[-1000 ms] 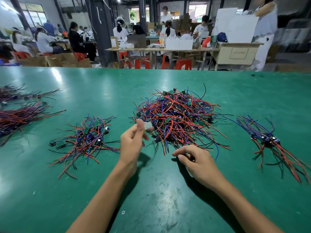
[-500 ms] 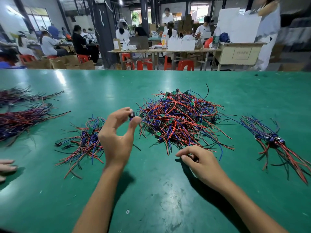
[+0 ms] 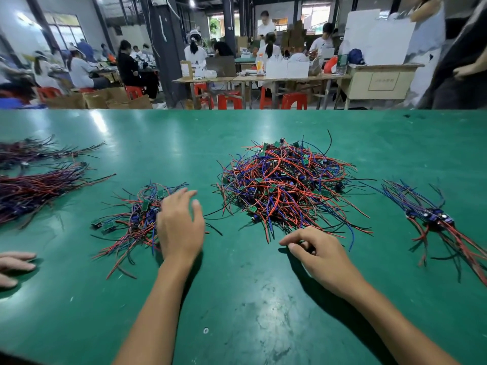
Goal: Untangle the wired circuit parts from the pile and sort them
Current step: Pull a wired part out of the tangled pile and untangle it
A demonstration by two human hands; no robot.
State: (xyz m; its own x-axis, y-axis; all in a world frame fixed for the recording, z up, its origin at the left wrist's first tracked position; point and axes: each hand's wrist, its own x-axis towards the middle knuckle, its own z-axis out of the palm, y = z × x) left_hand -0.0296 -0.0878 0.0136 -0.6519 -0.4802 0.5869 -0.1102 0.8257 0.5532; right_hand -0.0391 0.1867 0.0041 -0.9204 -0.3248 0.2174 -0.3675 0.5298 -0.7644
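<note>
- Green table (image 3: 237,325) fills the near view, scuffed and shiny, with both bare forearms reaching forward across it.
- Right hand (image 3: 320,255) rests on the table at the near edge of the big pile, fingers curled under and thumb tucked against them; whether it pinches a wire there I cannot tell.
- Left hand (image 3: 180,227) lies over the right side of the small heap (image 3: 131,222), fingers loosely spread and relaxed, gripping nothing that shows.
- That small heap sits left of centre, its red, blue and black wires fanning mostly toward the near left, with little green boards among them.
- Another person's fingers (image 3: 14,263) rest flat on the table at the far left edge.
- Big pile (image 3: 284,191) lies in the middle, just beyond the right hand, a tangle with wires pointing every way and no single long axis.
- Sorted bunch (image 3: 434,219) on the right runs from far left to near right, blue ends away, red ends nearer.
- Two long bundles (image 3: 39,185) at far left lie roughly sideways, loose ends pointing right.
- Beyond the table, seated workers (image 3: 195,52) sit at benches with red stools (image 3: 229,100); faint writing on a beige cabinet (image 3: 382,80) is too blurred to read.
</note>
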